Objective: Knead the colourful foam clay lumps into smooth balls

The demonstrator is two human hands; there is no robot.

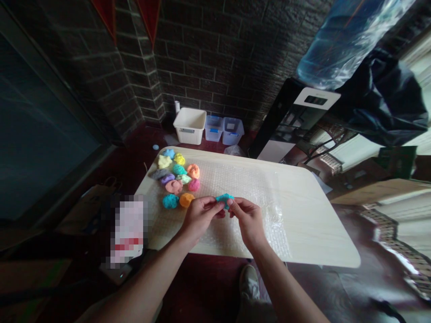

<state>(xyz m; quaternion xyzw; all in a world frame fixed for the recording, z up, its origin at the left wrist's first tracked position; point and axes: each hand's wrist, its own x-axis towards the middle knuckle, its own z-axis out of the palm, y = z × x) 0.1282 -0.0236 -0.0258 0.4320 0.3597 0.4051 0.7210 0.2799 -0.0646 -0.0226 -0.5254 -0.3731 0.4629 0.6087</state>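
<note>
A small piece of turquoise modelling clay (225, 198) is pinched between both my hands above the bubble wrap. My left hand (202, 214) grips its left side with thumb and fingers. On its right side, my right hand (247, 215) holds it the same way, thumb on the near face. Left of my hands lie an orange clay lump (186, 200) and a teal clay lump (170, 201). Several more lumps sit behind them, among them a pink-brown one (173, 186), a magenta one (194, 185) and a yellow one (179, 158).
Bubble wrap (235, 177) covers part of the pale wooden table (313, 215). Beyond the far edge stand a white bin (190, 125) and two clear bluish boxes (232, 131). A water dispenser (286, 121) with a large bottle rises at the back right. Cardboard boxes (370, 190) are at the right.
</note>
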